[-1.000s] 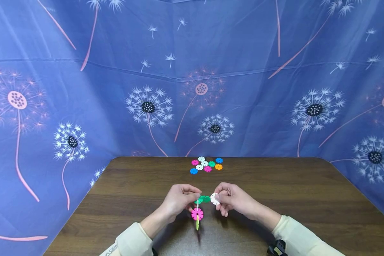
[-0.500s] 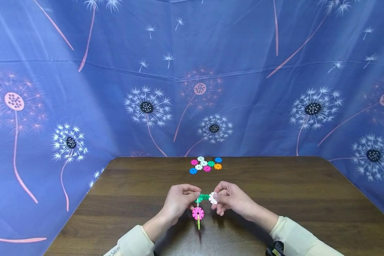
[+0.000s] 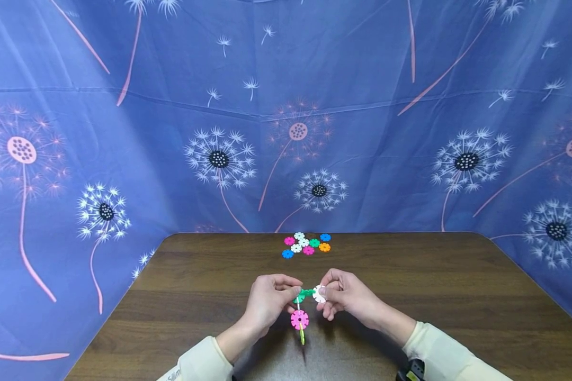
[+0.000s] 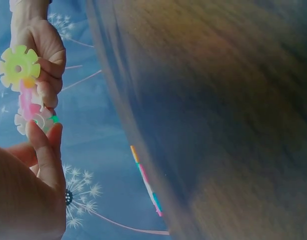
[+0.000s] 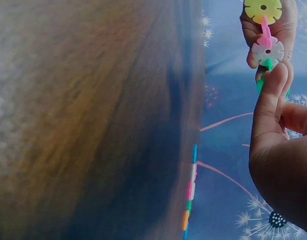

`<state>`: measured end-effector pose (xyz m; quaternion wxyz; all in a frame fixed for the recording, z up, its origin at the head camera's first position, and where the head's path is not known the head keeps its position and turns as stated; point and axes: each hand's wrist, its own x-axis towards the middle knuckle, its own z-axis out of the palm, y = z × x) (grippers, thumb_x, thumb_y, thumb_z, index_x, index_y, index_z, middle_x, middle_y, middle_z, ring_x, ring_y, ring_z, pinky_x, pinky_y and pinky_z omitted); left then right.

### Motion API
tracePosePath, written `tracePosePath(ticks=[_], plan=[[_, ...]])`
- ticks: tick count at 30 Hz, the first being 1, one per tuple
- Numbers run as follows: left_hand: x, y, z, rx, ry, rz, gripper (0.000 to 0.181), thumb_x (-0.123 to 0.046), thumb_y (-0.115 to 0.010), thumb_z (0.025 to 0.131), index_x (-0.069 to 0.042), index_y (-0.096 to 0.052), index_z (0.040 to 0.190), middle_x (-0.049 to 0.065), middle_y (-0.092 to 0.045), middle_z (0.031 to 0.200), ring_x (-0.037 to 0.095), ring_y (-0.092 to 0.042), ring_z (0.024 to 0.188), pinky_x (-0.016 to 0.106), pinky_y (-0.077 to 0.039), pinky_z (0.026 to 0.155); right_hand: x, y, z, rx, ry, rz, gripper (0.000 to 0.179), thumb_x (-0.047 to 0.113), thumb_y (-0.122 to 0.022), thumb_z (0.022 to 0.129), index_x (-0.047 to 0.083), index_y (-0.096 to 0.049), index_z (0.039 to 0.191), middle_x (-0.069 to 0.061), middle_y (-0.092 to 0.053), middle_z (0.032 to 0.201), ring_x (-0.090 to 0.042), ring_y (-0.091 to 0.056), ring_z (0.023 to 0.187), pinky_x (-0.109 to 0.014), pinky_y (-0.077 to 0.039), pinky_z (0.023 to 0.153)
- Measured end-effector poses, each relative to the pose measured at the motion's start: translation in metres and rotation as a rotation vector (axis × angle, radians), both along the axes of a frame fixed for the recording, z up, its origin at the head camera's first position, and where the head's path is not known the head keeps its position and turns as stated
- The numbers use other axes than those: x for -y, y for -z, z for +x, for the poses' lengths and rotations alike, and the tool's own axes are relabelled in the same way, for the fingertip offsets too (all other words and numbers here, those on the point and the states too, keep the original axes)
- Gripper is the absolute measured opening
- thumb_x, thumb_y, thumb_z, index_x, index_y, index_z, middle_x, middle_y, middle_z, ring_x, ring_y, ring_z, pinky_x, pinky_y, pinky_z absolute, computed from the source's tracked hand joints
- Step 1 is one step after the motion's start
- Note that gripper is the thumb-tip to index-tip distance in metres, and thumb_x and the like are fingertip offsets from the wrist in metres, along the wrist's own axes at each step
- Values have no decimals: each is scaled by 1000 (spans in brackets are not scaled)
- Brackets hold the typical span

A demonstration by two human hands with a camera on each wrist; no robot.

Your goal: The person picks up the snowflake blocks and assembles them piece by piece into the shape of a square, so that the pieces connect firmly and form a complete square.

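Above the table, both hands hold a chain of slotted plastic snowflake discs. My left hand pinches a green disc between thumb and fingers. A white disc seen edge-on, a pink disc and a yellow-green disc hang below it. My right hand pinches another white disc, which meets a second green piece reaching from the left. In the right wrist view, the yellow-green disc and pink disc line up. Fingers partly hide the joints.
Several loose discs lie flat at the table's far edge, among them a blue disc, a pink disc and an orange disc. Behind the brown wooden table hangs a blue dandelion-print cloth.
My left hand and the hanging discs have shifted slightly right, and the lower discs now tilt a little. Both hands keep their pinch. The loose discs stay put.
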<state>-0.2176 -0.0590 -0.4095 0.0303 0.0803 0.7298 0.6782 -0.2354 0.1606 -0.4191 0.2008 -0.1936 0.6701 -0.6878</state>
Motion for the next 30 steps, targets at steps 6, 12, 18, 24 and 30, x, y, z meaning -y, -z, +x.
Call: tracePosePath(ticks=[6,12,18,24,30], plan=[[-1,1,2,10,30,20,8,4,-69,91,5,-75,97,11,-73,82,12,-62,62,24,-56,52,-4,2,0,13,-27,-10,20,7,-59,102,-7,-46,106,-16,-71,80,-13,-67,62,-29,-59,60],[-4,-2,4,13,40,34,8,4,-70,90,6,-75,96,12,-73,82,10,-61,59,24,-55,51,-6,1,0,32,-41,-11,20,7,-59,101,-8,-46,105,-19,-71,81,-14,-67,62,-29,-59,60],[-6,-3,5,43,37,21,7,5,-70,91,5,-75,95,12,-74,84,10,-62,58,24,-56,52,-9,2,1,31,-66,-17,24,7,-60,101,-10,-45,106,-19,-71,81,-15,-68,62,-28,-58,59],[-7,-5,8,52,35,3,6,5,-71,91,4,-76,94,12,-74,84,11,-62,57,24,-56,52,-11,3,2,38,-97,-31,26,7,-61,101,-12,-45,108,-18,-71,82,-15,-68,63,-29,-58,59],[-8,-8,9,42,27,6,7,5,-71,90,3,-76,94,12,-75,87,11,-62,58,24,-56,52,-12,2,2,34,-112,-40,11,1,-56,102,-6,-48,105,-16,-71,81,-14,-68,63,-28,-58,59]])
